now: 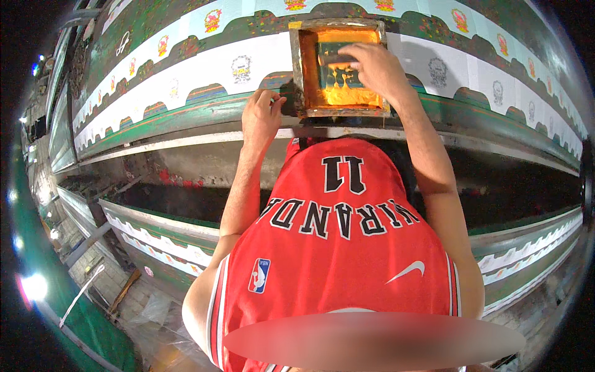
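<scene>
While the left hand steadies the wooden printing frame at its 9 o'clock edge, fingers curled on it, the right hand grips a squeegee inside, apparently mid-pull over orange ink on the cloth; next comes lifting the frame cleanly.

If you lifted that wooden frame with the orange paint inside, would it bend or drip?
The frame looks like stiff wood, so it probably wouldn't bend. The wet orange ink could run if tilted. The left hand steadies its edge, so it may slide.
</scene>
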`<action>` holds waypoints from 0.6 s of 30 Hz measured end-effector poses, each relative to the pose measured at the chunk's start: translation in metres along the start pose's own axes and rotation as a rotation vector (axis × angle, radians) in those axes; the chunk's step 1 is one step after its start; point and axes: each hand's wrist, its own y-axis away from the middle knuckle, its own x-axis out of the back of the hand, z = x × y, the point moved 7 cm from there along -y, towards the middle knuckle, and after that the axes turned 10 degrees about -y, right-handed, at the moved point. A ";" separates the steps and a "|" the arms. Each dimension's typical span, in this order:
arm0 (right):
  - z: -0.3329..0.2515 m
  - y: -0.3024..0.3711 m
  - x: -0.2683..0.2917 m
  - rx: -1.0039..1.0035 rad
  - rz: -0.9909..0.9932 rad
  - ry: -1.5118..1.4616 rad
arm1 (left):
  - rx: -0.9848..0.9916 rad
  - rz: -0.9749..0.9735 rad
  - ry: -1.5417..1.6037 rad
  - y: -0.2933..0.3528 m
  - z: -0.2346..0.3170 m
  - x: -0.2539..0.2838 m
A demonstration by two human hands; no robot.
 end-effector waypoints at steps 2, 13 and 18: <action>0.004 -0.027 -0.001 0.050 0.081 0.060 | -0.010 0.007 0.007 -0.004 0.000 -0.002; -0.020 0.029 -0.026 0.112 -0.010 0.095 | 0.157 -0.195 0.136 -0.036 -0.011 -0.023; -0.034 0.067 -0.035 0.116 0.040 0.068 | 0.174 -0.309 0.162 -0.056 -0.002 -0.044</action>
